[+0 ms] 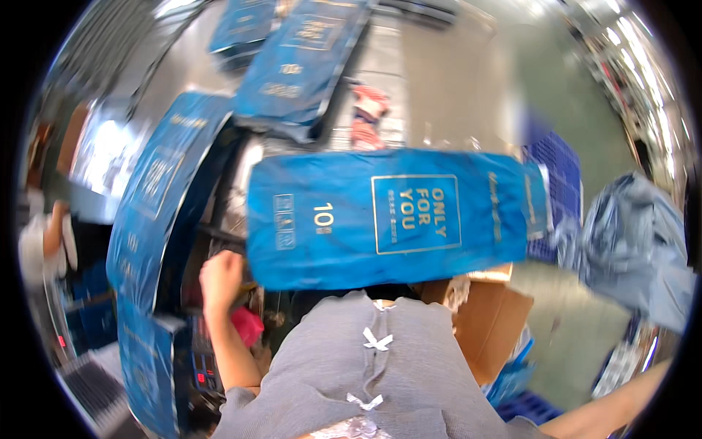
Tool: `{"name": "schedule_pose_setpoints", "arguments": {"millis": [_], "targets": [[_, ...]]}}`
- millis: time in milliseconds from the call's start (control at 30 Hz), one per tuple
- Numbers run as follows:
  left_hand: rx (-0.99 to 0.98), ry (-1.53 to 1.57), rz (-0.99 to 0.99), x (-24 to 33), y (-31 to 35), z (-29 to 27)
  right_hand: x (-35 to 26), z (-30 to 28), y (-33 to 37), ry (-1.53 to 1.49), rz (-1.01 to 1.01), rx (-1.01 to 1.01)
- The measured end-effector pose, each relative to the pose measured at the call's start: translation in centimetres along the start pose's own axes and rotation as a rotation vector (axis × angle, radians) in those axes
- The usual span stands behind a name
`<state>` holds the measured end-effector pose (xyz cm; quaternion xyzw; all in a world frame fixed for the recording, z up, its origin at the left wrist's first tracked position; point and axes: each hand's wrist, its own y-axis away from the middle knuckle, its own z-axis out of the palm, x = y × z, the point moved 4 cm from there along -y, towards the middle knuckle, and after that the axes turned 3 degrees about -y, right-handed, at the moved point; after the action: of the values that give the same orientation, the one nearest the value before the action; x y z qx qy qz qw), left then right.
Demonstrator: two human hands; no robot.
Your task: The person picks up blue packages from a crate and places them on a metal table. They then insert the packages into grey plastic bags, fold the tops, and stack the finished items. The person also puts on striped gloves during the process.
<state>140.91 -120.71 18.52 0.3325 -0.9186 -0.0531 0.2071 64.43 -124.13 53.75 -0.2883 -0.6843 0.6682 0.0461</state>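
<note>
A large blue plastic packing bag (pixel 344 219) with pale gold print and a thin-lined square lies crosswise in front of my body. My left hand (pixel 221 276) is closed in a fist just beside the bag's left end. What it holds, if anything, is hidden. Reaching out to the lower right, my right forearm (pixel 610 401) leaves the picture before the hand shows. Beyond the large bag, a similar blue bag (pixel 303 69) lies on the grey work surface (pixel 453 80), with a pink-and-dark patterned piece (pixel 368 117) to its right.
Long blue bags (pixel 164 190) hang or lie along the left side. At the right are a blue-purple plastic crate (pixel 556 172) and a grey-blue plastic sack (pixel 636 245). An open cardboard box (pixel 493 325) stands beside my body. Another person's arm (pixel 55 227) shows at far left.
</note>
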Motion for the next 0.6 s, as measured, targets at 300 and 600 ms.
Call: {"name": "schedule_pose_setpoints", "arguments": {"millis": [300, 600], "targets": [[0.187, 0.461, 0.706, 16.0, -13.1, -3.1, 19.9, -20.8, 4.4, 1.008, 0.078, -0.079], [-0.742, 0.300, 0.909, 22.1, -20.6, 9.1, 13.6, -30.1, 45.2, 0.716, 0.931, -1.698]]}}
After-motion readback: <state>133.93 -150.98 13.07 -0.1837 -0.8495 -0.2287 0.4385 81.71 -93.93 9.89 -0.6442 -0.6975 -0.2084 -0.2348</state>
